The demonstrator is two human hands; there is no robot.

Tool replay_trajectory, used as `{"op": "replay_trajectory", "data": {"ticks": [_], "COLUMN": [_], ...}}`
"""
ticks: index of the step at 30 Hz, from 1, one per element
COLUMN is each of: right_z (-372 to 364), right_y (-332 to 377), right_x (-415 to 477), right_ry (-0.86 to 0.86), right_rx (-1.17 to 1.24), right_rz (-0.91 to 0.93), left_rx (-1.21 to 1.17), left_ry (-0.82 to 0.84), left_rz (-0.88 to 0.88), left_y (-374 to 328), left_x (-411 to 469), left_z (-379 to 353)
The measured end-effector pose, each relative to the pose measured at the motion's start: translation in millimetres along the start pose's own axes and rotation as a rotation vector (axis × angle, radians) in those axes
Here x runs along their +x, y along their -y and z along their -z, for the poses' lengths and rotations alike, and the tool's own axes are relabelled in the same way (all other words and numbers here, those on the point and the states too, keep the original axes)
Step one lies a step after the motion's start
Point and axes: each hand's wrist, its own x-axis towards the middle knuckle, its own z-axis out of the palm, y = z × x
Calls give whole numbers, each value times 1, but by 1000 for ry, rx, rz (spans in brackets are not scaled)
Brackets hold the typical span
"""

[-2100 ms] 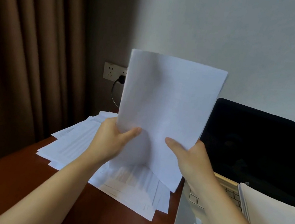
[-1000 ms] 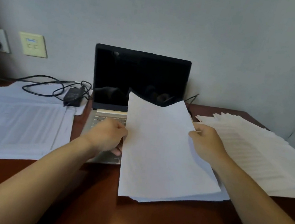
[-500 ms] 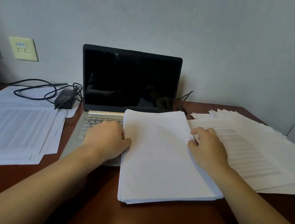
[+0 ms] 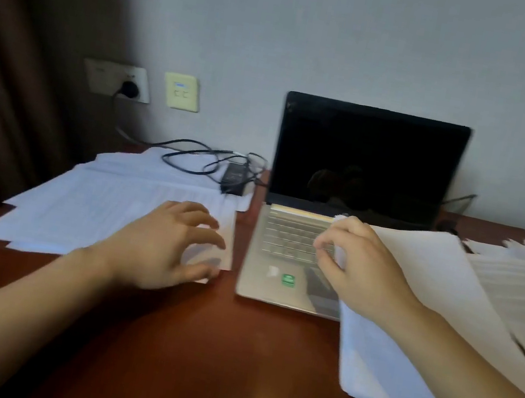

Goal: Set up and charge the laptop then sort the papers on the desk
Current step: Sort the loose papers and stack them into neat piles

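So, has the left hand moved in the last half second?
Yes. The left hand went left, off the laptop and over the left paper pile.

Left grip (image 4: 166,248) half-open, clawed; right grip (image 4: 366,271) curled.

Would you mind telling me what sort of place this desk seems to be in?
Likely a home or hotel-room study corner: an open laptop on a wooden desk, stacks of papers, and a heavy curtain beside a wall socket.

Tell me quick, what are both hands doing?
Left hand: open, fingers bent over the left papers.
Right hand: pinching the paper stack by its edge.
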Motion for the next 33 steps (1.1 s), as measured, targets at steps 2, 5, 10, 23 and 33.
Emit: {"op": "replay_trajectory", "data": {"ticks": [2, 5, 10, 23, 33], "right_z": [-18, -46, -88, -109, -121], "right_y": [31, 78, 127, 123, 121], "right_x": [16, 39, 74, 75, 79], "right_ry": [54, 161, 588, 328, -68], "right_rx": [10, 33, -52, -103, -21], "right_rz": [87, 217, 257, 282, 481], "left_rx": [-18, -132, -184, -132, -34], "left_ry": [220, 369, 310, 76, -149], "left_rz": [156, 375, 371, 217, 219], "left_y": [37, 56, 56, 78, 82], "left_x": [-36, -67, -51, -33, -43], "left_z": [3, -1, -5, -10, -12]}}
